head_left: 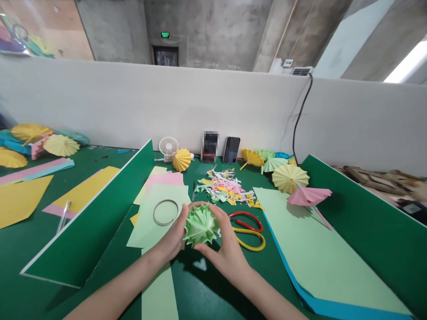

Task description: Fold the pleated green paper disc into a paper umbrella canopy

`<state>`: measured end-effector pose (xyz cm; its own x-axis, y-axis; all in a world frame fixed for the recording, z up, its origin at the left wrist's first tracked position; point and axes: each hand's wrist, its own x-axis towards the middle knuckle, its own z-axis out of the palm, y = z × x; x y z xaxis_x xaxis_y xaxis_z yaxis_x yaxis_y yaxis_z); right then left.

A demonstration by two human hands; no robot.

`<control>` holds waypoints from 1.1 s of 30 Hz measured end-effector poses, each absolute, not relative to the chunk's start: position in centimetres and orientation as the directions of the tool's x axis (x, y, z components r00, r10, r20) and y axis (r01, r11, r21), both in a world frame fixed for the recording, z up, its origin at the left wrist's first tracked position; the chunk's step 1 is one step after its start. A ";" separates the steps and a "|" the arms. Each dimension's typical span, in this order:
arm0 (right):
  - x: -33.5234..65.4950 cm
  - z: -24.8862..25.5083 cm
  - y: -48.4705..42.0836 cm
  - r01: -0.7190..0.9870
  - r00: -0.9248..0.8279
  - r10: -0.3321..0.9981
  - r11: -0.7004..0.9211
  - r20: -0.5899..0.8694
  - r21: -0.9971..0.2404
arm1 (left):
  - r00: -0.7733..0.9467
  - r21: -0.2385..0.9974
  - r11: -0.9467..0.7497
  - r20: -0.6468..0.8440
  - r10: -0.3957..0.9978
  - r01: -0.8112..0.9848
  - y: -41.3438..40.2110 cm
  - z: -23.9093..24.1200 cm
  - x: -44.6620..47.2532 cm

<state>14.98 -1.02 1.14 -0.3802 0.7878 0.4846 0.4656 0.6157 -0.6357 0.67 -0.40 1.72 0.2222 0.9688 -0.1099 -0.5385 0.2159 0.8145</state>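
Between my two hands is a light green pleated paper umbrella top (202,225), its folds gathered and its pointed rim standing out all round. My left hand (175,234) grips it from the left, the thumb along its edge. From the right, my right hand (224,242) holds it with the thumb below and the fingers over the upper side. Just right of my hands lie scissors with one red and one yellow handle (251,240); their blades are hidden. A roll of tape (166,212) rests on light green paper (147,231) left of my hands.
Paper scraps (227,186) are heaped beyond my hands. Finished paper umbrellas (290,178) stand at the right, beside stacked green and blue sheets (327,253). Green dividers (96,218) flank the work area. A small fan (168,146) and two phones (231,150) stand at the back.
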 end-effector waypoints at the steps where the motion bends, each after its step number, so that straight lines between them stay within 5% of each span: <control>1: 15.1 1.2 -1.0 0.465 -0.377 0.787 0.617 0.488 -0.635 | 0.183 0.861 0.155 -0.073 0.980 -0.485 -0.5 1.7 0.6; 5: 15.4 1.6 -0.7 0.465 -0.364 0.796 0.605 0.484 -0.647 | 0.124 0.953 -0.054 0.095 0.988 -0.298 -0.7 1.8 0.3; 11: 15.8 2.2 -0.3 0.443 -0.336 0.826 0.562 0.452 -0.698 | 0.142 0.923 -0.102 0.165 0.976 -0.370 -1.1 2.3 0.1; 16: 16.2 2.4 0.0 0.433 -0.328 0.834 0.551 0.444 -0.714 | 0.144 0.908 0.006 0.060 0.988 -0.420 -0.7 2.0 0.2; 25: 16.3 2.6 0.2 0.409 -0.348 0.849 0.518 0.397 -0.751 | 0.293 0.702 0.319 -0.162 0.942 -0.637 -0.3 2.3 0.4; 33: 16.6 2.2 0.6 0.233 -0.344 0.871 0.441 0.350 -0.867 | 0.229 0.747 0.259 -0.146 0.962 -0.613 -0.1 2.4 0.3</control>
